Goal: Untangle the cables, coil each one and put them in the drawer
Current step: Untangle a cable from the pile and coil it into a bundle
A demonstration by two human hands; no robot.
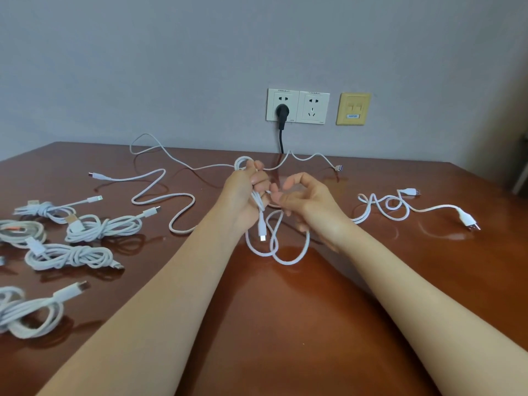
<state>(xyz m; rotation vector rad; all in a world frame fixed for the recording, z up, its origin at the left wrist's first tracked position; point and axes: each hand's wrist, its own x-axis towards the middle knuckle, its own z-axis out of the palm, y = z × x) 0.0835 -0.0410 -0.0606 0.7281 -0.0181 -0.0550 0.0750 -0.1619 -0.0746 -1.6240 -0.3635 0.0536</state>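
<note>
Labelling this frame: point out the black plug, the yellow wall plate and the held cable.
black plug [282, 112]: head view, its round body.
yellow wall plate [353, 109]: head view, face centre.
held cable [288, 262]: head view, hanging loop's bottom.

A glossy reddish-brown wooden table [285, 324] carries several coiled cables [103, 227], all white, bunched together along its left side. A snaking cable [160, 195] lies loose across the left middle, a long cable [177, 162] trails along the back near the wall, and a kinked cable [400, 205] sprawls on the right with a plug at each end. In the middle, the lower loops of a looped cable [285, 261] touch the tabletop.
</note>
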